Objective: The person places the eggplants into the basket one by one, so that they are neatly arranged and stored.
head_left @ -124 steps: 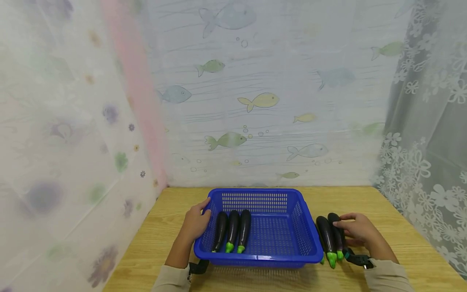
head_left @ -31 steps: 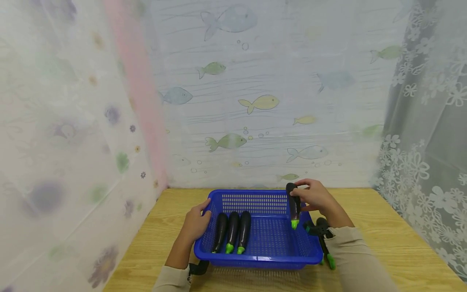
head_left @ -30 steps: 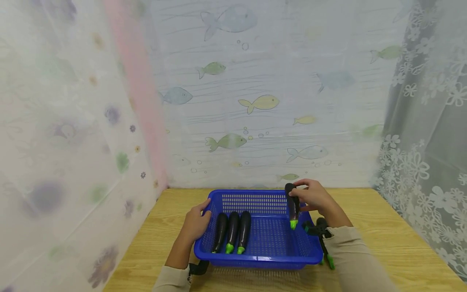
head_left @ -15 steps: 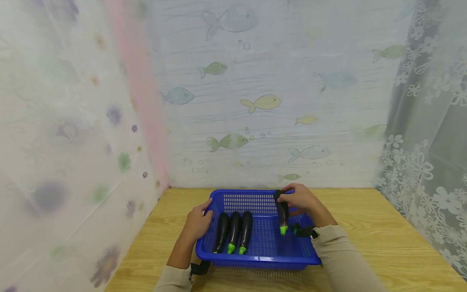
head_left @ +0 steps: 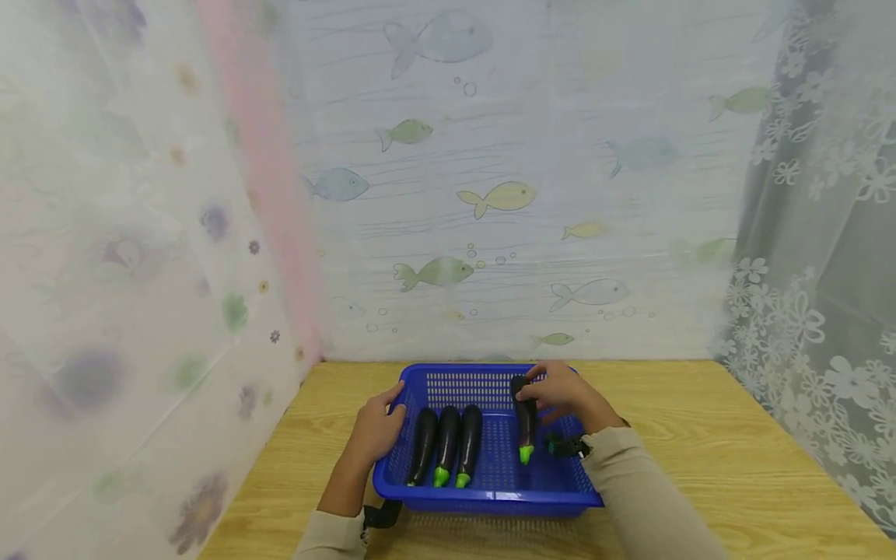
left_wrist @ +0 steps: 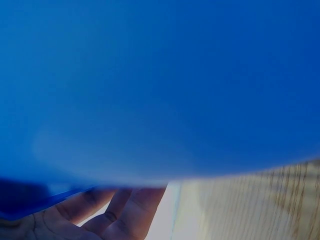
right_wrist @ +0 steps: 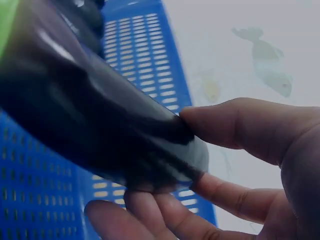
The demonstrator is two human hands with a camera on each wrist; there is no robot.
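My right hand (head_left: 562,390) pinches a dark purple eggplant (head_left: 526,424) near its rounded end, over the right half of a blue plastic basket (head_left: 493,495). Its green stem end points toward me. The right wrist view shows the thumb (right_wrist: 235,122) on one side of this eggplant (right_wrist: 100,110) and fingers on the other. Three eggplants (head_left: 449,447) lie side by side in the basket's left half, stems toward me. At the basket's left rim, my left hand (head_left: 378,426) grips the edge. A blurred blue surface (left_wrist: 160,90) fills most of the left wrist view, fingers below it.
The basket stands on a wood-grain table (head_left: 728,451). Behind the table hangs a pale sheet (head_left: 518,233) printed with fish, with a flowered one at the left. My right sleeve (head_left: 640,482) crosses the basket's right front corner and hides the table there.
My right hand has taken an eggplant from beside the basket, carried it left over the rim and lowered it inside. The left hand has stayed on the basket's rim.
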